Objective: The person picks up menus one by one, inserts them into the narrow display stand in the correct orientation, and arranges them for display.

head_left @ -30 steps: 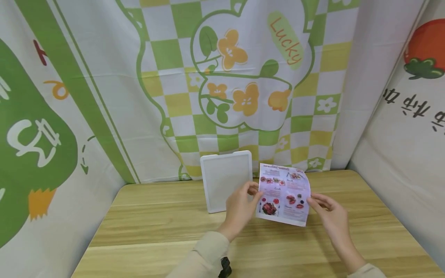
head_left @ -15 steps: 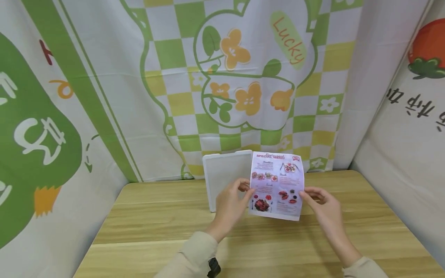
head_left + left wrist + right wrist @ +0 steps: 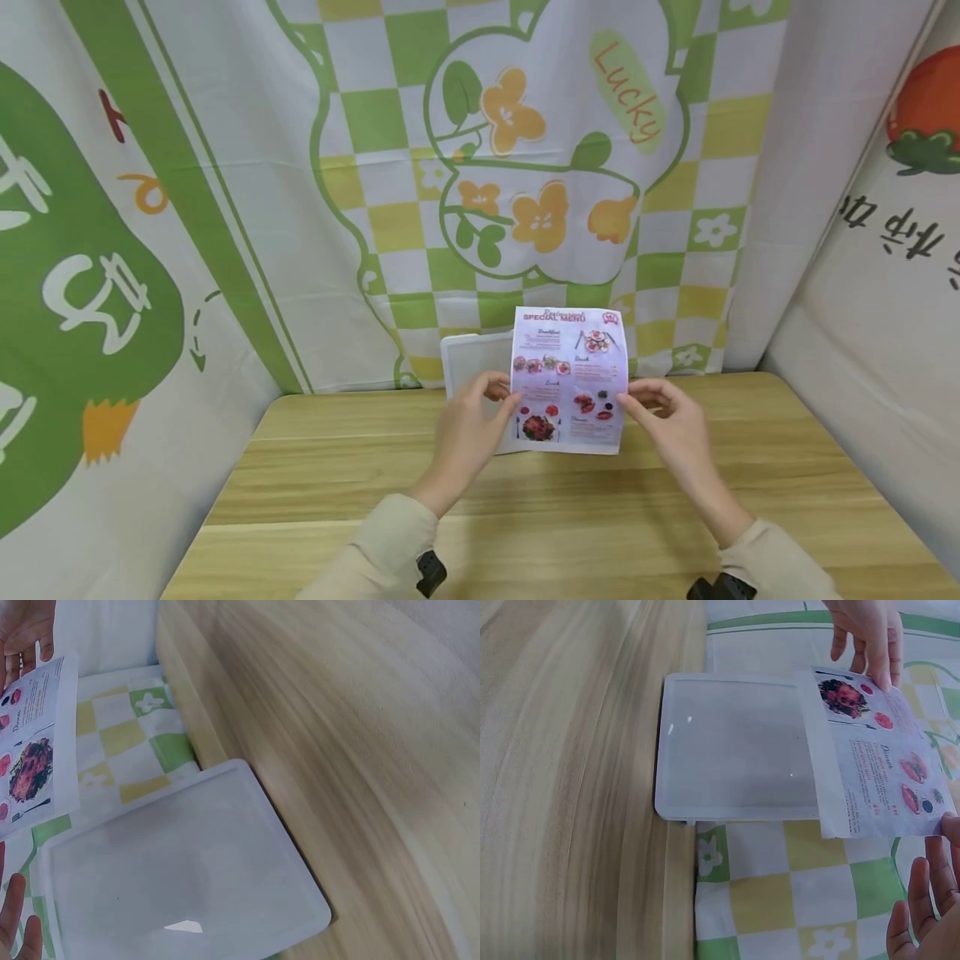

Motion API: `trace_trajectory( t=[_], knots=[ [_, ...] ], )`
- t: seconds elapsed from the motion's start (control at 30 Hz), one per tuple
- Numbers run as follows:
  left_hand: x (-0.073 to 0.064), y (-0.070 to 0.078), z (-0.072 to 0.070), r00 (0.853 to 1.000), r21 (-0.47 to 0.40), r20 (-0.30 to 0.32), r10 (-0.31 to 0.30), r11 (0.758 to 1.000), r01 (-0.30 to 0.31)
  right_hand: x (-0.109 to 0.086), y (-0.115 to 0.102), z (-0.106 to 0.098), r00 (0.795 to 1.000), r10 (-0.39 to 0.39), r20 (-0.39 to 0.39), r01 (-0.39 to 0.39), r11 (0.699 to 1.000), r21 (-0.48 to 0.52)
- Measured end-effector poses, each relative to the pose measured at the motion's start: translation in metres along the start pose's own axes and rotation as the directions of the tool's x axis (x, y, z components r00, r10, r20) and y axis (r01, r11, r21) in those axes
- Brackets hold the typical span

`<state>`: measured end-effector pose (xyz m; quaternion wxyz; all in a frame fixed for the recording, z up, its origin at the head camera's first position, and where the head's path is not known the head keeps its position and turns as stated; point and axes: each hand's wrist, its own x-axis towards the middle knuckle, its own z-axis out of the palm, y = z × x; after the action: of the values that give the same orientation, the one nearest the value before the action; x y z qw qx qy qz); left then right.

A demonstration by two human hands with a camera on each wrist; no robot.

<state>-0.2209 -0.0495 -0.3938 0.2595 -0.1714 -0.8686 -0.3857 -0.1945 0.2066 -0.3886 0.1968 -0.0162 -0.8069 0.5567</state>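
A printed paper menu (image 3: pixel 570 379), headed "SPECIAL MENU" with food pictures, is held upright above the table between both hands. My left hand (image 3: pixel 467 433) pinches its left edge between thumb and fingers. On the opposite side, my right hand (image 3: pixel 675 425) pinches the right edge. Behind the sheet a white rectangular frame (image 3: pixel 471 357) with rounded corners leans back, partly covered by the menu and left hand in the head view. Both wrist views show the frame's pale, glossy panel (image 3: pixel 735 750) in front of the menu's lower edge, the two apart.
The wooden table (image 3: pixel 322 475) runs back to a hanging green-and-yellow checked cloth (image 3: pixel 405 225). Printed cloth walls (image 3: pixel 885 350) stand at both sides. Dark wrist-worn devices (image 3: pixel 431 573) sit at the sleeve cuffs.
Both hands have carried the menu leftward and a little up, so it now overlaps the white frame in the head view. The sheet has straightened and faces the head camera more.
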Motion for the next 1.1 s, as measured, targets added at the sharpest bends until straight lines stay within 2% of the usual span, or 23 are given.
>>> trace_trajectory(
  t=[0.23,0.43,0.57,0.77,0.87,1.1],
  knots=[
    [0.007,0.005,-0.018,0.997,-0.016,0.028,-0.077,0.997,0.078,0.01,-0.008,0.01,0.996,-0.085,0.036,0.086,0.996,-0.006],
    [0.016,0.009,-0.033,0.996,0.016,0.033,-0.082,0.997,0.081,0.022,-0.018,0.015,0.988,-0.133,0.073,0.134,0.991,-0.01],
    [0.02,0.007,-0.039,0.996,0.048,0.037,-0.08,0.996,0.078,0.028,-0.027,0.018,0.985,-0.138,0.105,0.14,0.99,-0.011],
    [0.028,0.007,-0.052,0.991,0.006,0.039,-0.13,0.992,0.13,0.044,-0.042,0.027,0.981,-0.13,0.141,0.133,0.991,-0.008],
    [0.033,0.007,-0.058,0.992,0.009,0.034,-0.125,0.992,0.124,0.05,-0.049,0.031,0.982,-0.126,0.142,0.129,0.992,-0.014],
    [0.044,0.002,-0.069,0.997,0.066,0.011,-0.071,0.995,0.07,0.062,-0.063,0.04,0.984,-0.107,0.143,0.113,0.993,-0.036]
  ],
)
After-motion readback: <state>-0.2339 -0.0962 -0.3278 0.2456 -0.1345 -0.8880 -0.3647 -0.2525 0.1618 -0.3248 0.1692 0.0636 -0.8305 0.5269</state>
